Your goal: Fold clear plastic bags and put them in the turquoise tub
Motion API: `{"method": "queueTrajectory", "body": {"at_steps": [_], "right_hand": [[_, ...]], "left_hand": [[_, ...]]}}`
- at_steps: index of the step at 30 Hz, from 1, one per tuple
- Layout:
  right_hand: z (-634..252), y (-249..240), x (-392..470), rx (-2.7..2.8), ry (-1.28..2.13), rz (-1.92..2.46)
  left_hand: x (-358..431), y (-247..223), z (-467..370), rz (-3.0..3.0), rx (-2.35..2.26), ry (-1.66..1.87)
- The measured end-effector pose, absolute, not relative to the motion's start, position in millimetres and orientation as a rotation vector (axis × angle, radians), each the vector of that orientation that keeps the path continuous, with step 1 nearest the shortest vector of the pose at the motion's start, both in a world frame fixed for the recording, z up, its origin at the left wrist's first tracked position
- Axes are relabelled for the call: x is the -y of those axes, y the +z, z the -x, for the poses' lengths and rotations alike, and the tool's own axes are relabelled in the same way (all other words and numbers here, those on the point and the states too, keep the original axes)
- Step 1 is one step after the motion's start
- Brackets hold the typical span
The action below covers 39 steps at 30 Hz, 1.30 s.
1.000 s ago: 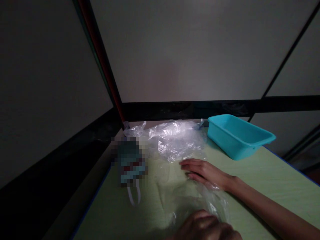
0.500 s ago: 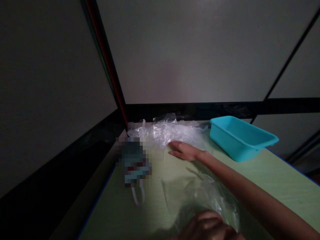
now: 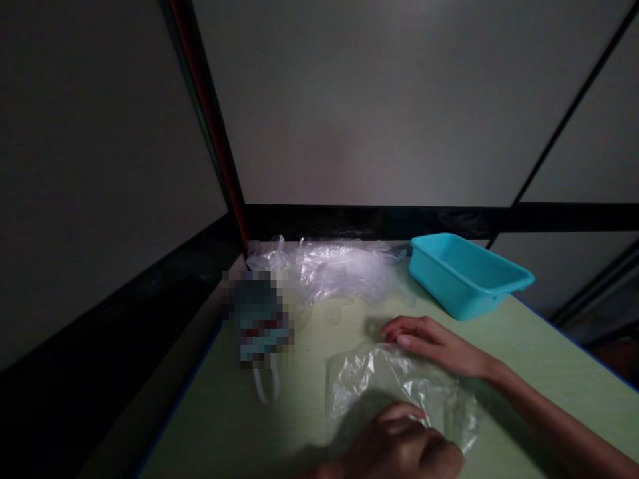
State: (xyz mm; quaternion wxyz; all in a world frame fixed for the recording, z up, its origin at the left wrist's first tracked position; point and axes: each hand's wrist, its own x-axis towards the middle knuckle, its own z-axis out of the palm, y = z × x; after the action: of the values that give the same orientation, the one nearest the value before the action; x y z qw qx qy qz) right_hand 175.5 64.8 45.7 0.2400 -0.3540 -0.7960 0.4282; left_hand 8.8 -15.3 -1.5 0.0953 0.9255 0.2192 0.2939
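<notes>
A pale green bench (image 3: 539, 346) with a blue edge stands in a dim room against grey wall panels crossed by black rails, carrying a turquoise plastic tub (image 3: 466, 274) at the far right, a heap of crumpled clear plastic (image 3: 339, 269) along the far edge, and a pixelated object with a white loop at the left. A clear plastic bag (image 3: 399, 392) lies flat on the near middle of the bench, its long axis running from near right to far left. The right hand (image 3: 434, 342) rests flat and open-fingered on the bag's far edge, while the left hand (image 3: 404, 449) presses on its near edge with fingers loosely curled, neither plainly gripping it.
</notes>
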Motion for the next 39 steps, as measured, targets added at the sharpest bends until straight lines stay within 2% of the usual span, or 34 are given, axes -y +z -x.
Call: {"method": "queueTrajectory", "body": {"at_steps": [5, 12, 21, 31, 39], "right_hand": [[-184.1, 37.6, -51.1, 2.077, 1.132, 1.038], [-178.6, 34.5, -49.0, 2.074, 1.177, 1.007], [-174.5, 30.7, -43.9, 1.952, 1.398, 0.928], [-174.7, 32.9, -43.2, 1.814, 1.718, 0.861], [-180.1, 33.3, -48.3, 1.703, 1.84, 0.749]], "left_hand": [[5.5, 30.2, 1.3, -2.43, -0.95, 0.96], [-36.0, 14.8, 24.1, -2.07, -1.231, 1.138], [-48.8, 10.7, 29.8, -1.683, -0.875, 0.956], [-50.1, 17.6, 28.0, -1.383, -0.848, 1.001], [-51.8, 18.4, 29.0, -1.323, -0.899, 1.011]]}}
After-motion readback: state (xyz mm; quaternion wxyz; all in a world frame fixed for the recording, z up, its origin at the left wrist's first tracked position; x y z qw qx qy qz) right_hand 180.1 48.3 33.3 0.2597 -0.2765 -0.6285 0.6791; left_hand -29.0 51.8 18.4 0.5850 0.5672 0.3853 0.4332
